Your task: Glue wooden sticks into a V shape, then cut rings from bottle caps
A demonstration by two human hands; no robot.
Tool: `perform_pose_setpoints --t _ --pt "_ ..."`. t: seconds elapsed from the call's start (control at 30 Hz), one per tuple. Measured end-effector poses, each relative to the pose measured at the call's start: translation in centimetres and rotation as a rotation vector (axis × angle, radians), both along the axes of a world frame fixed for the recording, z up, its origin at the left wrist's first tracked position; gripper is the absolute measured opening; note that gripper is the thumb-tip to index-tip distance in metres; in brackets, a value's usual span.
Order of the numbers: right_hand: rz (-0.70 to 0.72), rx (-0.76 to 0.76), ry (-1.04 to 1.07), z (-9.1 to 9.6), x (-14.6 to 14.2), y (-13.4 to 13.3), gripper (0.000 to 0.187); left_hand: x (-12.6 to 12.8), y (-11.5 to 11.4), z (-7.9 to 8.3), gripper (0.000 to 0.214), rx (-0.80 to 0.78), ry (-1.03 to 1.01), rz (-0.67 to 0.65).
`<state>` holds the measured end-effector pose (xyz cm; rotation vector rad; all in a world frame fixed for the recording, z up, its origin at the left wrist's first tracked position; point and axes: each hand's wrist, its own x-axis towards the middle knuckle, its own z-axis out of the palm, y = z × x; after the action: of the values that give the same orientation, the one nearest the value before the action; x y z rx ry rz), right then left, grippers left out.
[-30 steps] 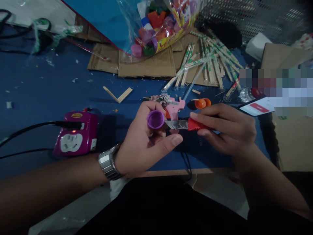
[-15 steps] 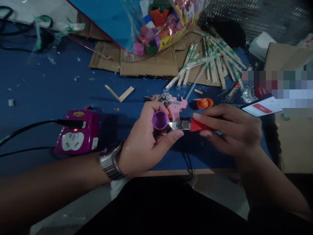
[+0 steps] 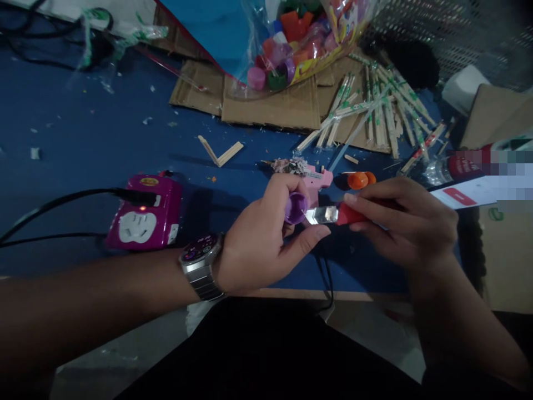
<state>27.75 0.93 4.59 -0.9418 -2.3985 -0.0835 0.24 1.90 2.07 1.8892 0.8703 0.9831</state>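
Observation:
A small purple plastic cap (image 3: 296, 208), its hollow side facing up toward me, is gripped in my left hand (image 3: 266, 239). My right hand (image 3: 410, 222) is closed round the red handle of a utility knife (image 3: 347, 213). The knife's bright blade points left, and its tip meets the cap's right rim; how deep it goes I cannot tell. My left thumb stretches just below the blade. Behind my hands lies a pink glue gun (image 3: 318, 180) with a messy grey nozzle. Orange caps (image 3: 360, 179) rest right of it.
A magenta power adapter (image 3: 144, 214) with cables sits left. A broken pair of chopsticks (image 3: 220, 155) lies mid-table. Behind are cardboard (image 3: 270, 108), a clear bag of colourful caps (image 3: 287, 50) and wrapped chopsticks (image 3: 378, 114). A phone (image 3: 466, 191) is partly behind my right hand.
The whole view has shifted, so the table and hands appear farther right. The cap has tilted slightly in my left hand, while the blade stays at its right rim.

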Motion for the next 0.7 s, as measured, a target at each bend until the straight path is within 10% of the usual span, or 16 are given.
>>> perform_pose_setpoints --t 0.7 --pt "-0.057 -0.006 0.059 -0.78 -0.11 -0.29 0.057 0.06 0.09 0.04 0.039 -0.007 -0.03 -0.006"
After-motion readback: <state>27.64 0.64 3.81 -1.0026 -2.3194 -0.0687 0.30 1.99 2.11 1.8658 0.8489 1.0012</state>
